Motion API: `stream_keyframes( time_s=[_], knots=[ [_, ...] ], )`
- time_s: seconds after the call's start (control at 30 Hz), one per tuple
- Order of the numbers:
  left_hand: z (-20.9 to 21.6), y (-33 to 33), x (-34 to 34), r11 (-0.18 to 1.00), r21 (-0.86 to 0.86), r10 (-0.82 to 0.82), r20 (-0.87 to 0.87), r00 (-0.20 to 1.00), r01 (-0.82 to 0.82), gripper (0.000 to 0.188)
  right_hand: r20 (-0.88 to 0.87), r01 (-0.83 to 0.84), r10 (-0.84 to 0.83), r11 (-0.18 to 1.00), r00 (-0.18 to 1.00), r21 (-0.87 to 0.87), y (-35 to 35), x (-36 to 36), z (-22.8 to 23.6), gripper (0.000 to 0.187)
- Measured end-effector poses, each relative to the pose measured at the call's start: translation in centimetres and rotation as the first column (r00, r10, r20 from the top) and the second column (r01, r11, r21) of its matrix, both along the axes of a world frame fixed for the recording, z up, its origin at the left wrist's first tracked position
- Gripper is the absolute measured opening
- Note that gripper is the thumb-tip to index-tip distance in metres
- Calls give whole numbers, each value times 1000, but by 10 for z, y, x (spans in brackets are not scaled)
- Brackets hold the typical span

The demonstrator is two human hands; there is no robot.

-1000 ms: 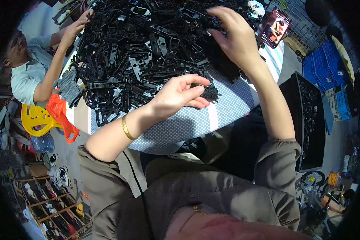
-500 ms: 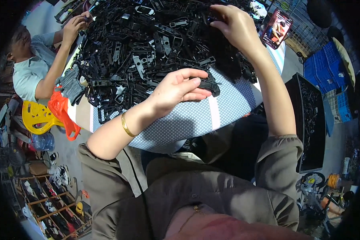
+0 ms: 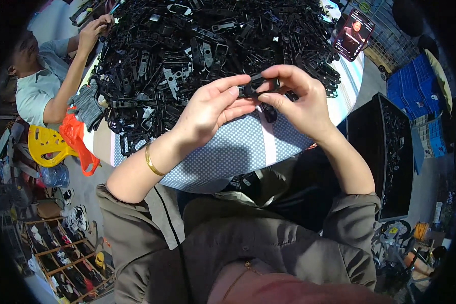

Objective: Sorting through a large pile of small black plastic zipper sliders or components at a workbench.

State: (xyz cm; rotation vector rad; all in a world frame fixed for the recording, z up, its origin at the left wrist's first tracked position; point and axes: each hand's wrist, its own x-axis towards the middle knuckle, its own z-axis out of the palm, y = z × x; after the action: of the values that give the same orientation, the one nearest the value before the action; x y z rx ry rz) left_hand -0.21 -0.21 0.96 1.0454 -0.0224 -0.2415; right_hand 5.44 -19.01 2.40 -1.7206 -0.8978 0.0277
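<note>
Pinching black part (image 3: 246, 91) in left hand (image 3: 206, 109), gripping at its right end with right hand (image 3: 304, 101) (one piece or two: cannot tell); holding near dotted tablecloth (image 3: 291, 144), beside black heap (image 3: 152, 66).

- Your left hand (image 3: 205, 109) pinches, lower fingers (image 3: 236, 113) extended.
- Your right hand (image 3: 305, 104) pinches just beside it, fingers curled.
- Your bare forearms (image 3: 350, 164) angle inward from below.
</note>
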Motion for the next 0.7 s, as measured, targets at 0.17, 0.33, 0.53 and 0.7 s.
stream_keyframes(
  time_s=[0.17,0.33,0.53,0.7],
  knots=[
    [-3,0,-2,998,47,35,16,999,-36,38,205,60,-61,998,977,10,6,-1,-13,32],
    [-9,1,0,989,140,34,116,993,-50,41,469,116,-100,993,878,-5,9,-6,-17,29],
    [2,5,1,960,212,162,125,979,-186,40,463,222,-208,975,862,25,6,-10,1,36],
    [0,5,-2,952,275,73,215,974,-132,39,-151,18,-36,992,988,-123,0,-5,7,38]
  ],
)
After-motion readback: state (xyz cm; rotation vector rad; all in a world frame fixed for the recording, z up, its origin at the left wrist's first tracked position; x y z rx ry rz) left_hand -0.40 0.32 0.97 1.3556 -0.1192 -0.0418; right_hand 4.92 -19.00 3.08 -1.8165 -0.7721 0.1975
